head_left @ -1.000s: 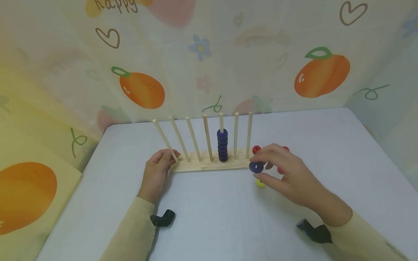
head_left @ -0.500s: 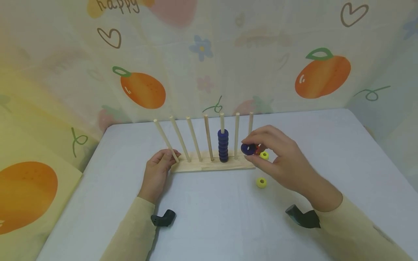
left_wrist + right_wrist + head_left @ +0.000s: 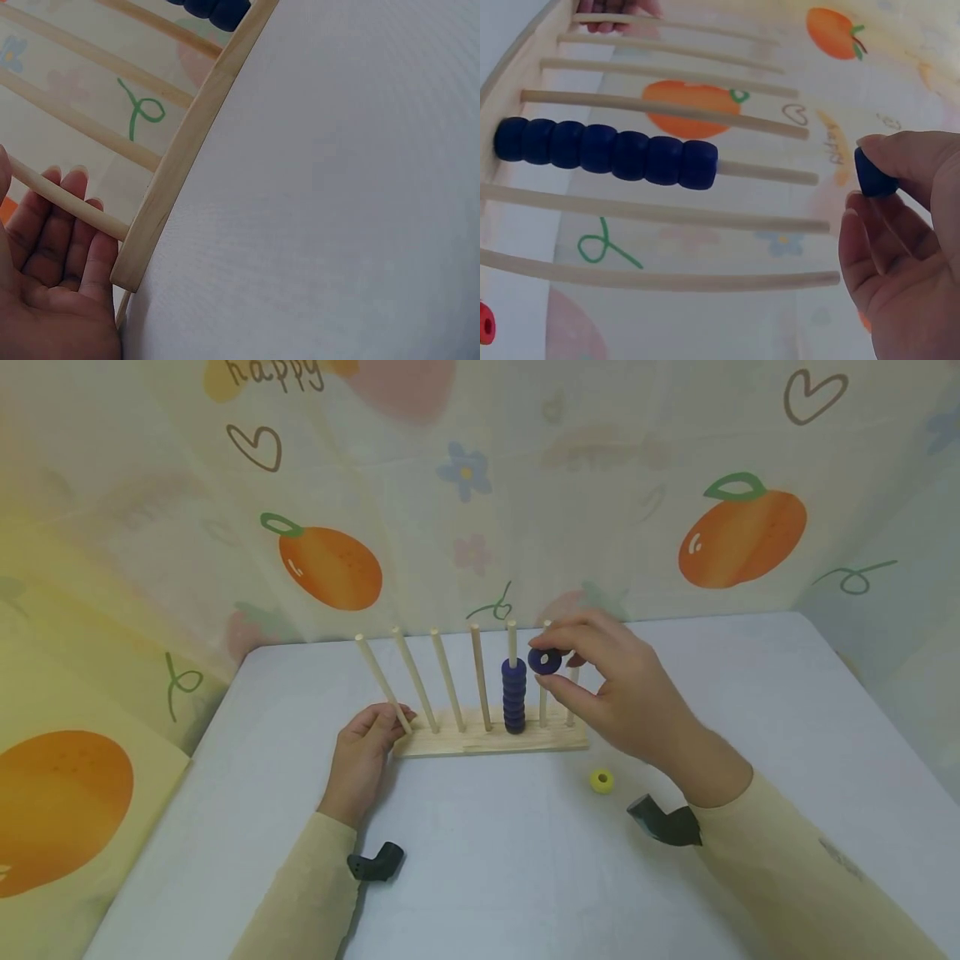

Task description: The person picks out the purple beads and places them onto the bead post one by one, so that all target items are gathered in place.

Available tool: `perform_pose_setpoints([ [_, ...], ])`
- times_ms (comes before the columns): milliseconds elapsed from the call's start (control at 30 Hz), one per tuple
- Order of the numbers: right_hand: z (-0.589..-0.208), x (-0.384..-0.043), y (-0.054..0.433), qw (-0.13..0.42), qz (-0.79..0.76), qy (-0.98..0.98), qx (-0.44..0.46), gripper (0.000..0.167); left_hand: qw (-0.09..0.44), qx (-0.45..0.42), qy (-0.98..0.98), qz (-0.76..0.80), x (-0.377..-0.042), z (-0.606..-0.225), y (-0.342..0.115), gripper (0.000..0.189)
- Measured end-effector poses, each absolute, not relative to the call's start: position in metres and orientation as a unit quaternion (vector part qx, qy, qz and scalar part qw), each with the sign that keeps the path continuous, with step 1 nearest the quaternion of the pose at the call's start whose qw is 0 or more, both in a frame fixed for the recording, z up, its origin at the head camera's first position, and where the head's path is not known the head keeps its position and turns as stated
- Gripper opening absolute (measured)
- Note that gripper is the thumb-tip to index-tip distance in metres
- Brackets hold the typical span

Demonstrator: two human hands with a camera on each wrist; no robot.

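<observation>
A pale wooden rack (image 3: 487, 744) with a row of upright pegs stands on the table. Several dark blue beads form a stack (image 3: 513, 697) on one peg, whose bare top shows above them. My right hand (image 3: 637, 702) pinches another dark blue bead (image 3: 874, 176) between thumb and index finger. That bead is apart from the pegs in the right wrist view, just past their tips. At the rack's left end, my left hand (image 3: 356, 768) holds the outermost peg (image 3: 71, 201), thumb on one side and fingers behind it.
A yellow bead (image 3: 602, 788) lies on the white tabletop (image 3: 480, 860) in front of the rack's right end. A red bead (image 3: 484, 313) shows at the edge of the right wrist view. Behind the table hangs a patterned cloth (image 3: 600, 527).
My right hand has lifted the blue bead up and leftward, from beside the rack's right end to near the stacked peg's top. The left hand has stayed in place.
</observation>
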State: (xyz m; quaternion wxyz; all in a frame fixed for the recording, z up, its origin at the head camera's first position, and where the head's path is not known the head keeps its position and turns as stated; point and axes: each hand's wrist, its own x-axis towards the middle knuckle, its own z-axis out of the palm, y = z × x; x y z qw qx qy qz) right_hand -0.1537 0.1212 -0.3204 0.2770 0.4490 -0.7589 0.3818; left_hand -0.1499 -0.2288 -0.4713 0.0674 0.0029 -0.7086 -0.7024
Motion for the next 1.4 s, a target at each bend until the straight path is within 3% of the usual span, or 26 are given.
perform_pose_setpoints([
  [433,-0.306,-0.173,0.105,0.297,0.360,-0.763,0.447,0.031,0.063,0.010,-0.704,-0.707,-0.151,-0.473,-0.230,0.047],
  [800,-0.309,-0.184,0.099,0.241,0.383,-0.787,0.419,0.032,0.068,0.000,-0.700,-0.711,-0.152,-0.475,-0.231,0.047],
  [1400,-0.311,-0.195,0.094,0.212,0.396,-0.801,0.397,0.031,0.066,0.002,-0.707,-0.704,-0.150,-0.474,-0.230,0.047],
])
